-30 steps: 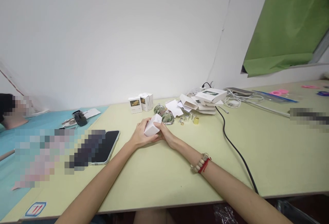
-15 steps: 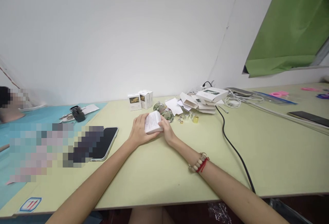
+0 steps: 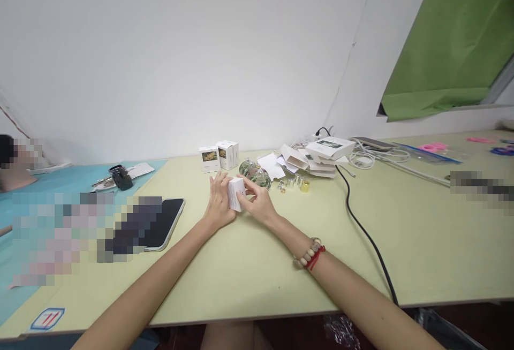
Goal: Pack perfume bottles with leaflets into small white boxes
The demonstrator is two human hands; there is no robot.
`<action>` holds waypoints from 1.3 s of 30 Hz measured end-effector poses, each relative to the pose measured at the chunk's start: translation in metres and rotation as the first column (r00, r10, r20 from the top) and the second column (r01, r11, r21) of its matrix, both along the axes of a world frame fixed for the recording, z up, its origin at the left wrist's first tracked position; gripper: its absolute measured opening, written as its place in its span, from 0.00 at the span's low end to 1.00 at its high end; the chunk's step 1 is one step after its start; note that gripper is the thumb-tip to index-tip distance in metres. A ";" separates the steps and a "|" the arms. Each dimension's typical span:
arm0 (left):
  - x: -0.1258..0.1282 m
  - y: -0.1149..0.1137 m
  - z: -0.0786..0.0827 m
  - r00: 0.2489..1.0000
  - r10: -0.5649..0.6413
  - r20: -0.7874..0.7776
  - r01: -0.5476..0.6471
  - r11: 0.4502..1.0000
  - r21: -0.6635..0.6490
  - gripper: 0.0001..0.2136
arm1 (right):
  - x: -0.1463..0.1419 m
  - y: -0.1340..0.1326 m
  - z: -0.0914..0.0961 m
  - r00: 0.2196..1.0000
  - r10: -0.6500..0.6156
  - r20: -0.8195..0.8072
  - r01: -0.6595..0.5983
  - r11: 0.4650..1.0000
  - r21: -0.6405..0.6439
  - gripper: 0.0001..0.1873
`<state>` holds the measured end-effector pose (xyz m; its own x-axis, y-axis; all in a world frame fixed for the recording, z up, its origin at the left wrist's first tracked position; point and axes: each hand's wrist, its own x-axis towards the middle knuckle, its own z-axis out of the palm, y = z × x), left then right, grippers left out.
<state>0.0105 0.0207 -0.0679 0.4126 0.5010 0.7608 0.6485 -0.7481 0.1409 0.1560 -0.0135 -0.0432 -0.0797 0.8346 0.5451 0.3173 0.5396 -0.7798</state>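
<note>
A small white carton point(image 3: 237, 195) with fine print on one side stands between my hands over the table. My left hand point(image 3: 219, 200) holds it from the left, fingers pointing away from me. On the other side, the thumb and fingers of my right hand point(image 3: 258, 200) grip the carton's right edge. Right behind it lie clear glass or plastic pieces with green patterning point(image 3: 259, 176). Two closed white boxes point(image 3: 217, 157) with yellow pictures stand farther back, near the wall. Small gold and silver caps point(image 3: 304, 185) sit to the right of my hands.
Flattened white cartons point(image 3: 325, 152) are piled at the back right. A black cable point(image 3: 361, 227) runs to the front edge, near a coiled white cable point(image 3: 365, 156). A phone point(image 3: 166, 224) lies left, a black jar point(image 3: 120, 177) beyond it. Pink scissors point(image 3: 432, 147) lie far right.
The carton has been turned from lying tilted with its printed face up to standing more upright. My right fingers have shifted onto its right side.
</note>
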 end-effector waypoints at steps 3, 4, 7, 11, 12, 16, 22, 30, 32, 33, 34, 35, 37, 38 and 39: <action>-0.001 -0.002 0.003 1.000 0.020 0.010 -0.020 0.999 -0.026 0.30 | 0.000 -0.001 0.001 1.000 0.005 0.015 -0.006 1.000 0.015 0.28; -0.001 -0.002 0.004 1.000 0.024 0.013 -0.024 0.999 -0.036 0.30 | 0.000 -0.001 0.001 1.000 0.008 0.018 -0.008 1.000 0.017 0.29; -0.001 -0.003 0.007 1.000 0.027 0.010 -0.026 0.998 -0.056 0.31 | 0.000 0.000 0.001 1.000 0.012 0.026 -0.013 1.000 0.026 0.31; -0.001 -0.004 0.010 1.000 0.021 -0.016 -0.022 0.998 -0.061 0.30 | 0.001 0.001 0.000 1.000 0.005 0.019 -0.005 1.000 0.015 0.33; -0.001 -0.004 0.010 1.000 0.022 -0.023 -0.023 0.998 -0.061 0.29 | 0.001 0.001 0.000 1.000 0.003 0.015 -0.003 1.000 0.010 0.34; -0.001 -0.003 0.010 0.999 0.032 -0.039 -0.034 0.998 -0.049 0.30 | 0.000 0.002 -0.001 1.000 0.014 -0.002 -0.014 1.000 0.017 0.33; -0.002 -0.002 0.010 0.998 0.030 -0.047 -0.032 0.999 -0.027 0.31 | -0.002 0.003 -0.005 0.999 0.025 -0.020 -0.025 1.000 0.010 0.33; -0.002 -0.002 0.011 0.998 0.046 -0.040 -0.047 0.998 -0.029 0.30 | 0.000 0.002 -0.005 0.992 -0.063 0.112 0.056 0.996 0.064 0.31; -0.002 -0.002 0.011 0.998 0.038 -0.049 -0.039 0.999 -0.022 0.30 | 0.001 0.002 -0.004 0.984 -0.093 0.153 0.079 0.992 0.096 0.30; -0.002 -0.003 0.011 0.998 0.039 -0.051 -0.040 0.999 -0.018 0.30 | 0.001 0.002 -0.003 0.980 -0.107 0.170 0.089 0.990 0.111 0.30; -0.002 -0.003 0.010 0.998 0.045 -0.048 -0.046 0.999 -0.013 0.30 | 0.001 0.002 -0.003 0.976 -0.123 0.180 0.100 0.986 0.131 0.30; -0.002 -0.003 0.010 0.998 0.057 -0.038 -0.057 0.998 -0.007 0.30 | 0.000 0.002 -0.002 0.972 -0.148 0.181 0.119 0.980 0.159 0.30; -0.001 -0.004 0.010 0.996 0.090 -0.012 -0.090 0.996 -0.003 0.30 | -0.001 0.000 0.000 0.961 -0.211 0.179 0.169 0.959 0.226 0.26; 0.000 -0.004 0.010 0.994 0.108 0.001 -0.108 0.994 -0.005 0.31 | -0.002 -0.001 0.001 0.952 -0.237 0.196 0.185 0.950 0.252 0.22; 0.001 -0.005 0.011 0.992 0.126 0.011 -0.126 0.992 -0.006 0.31 | -0.003 -0.002 0.003 0.940 -0.256 0.225 0.193 0.944 0.267 0.19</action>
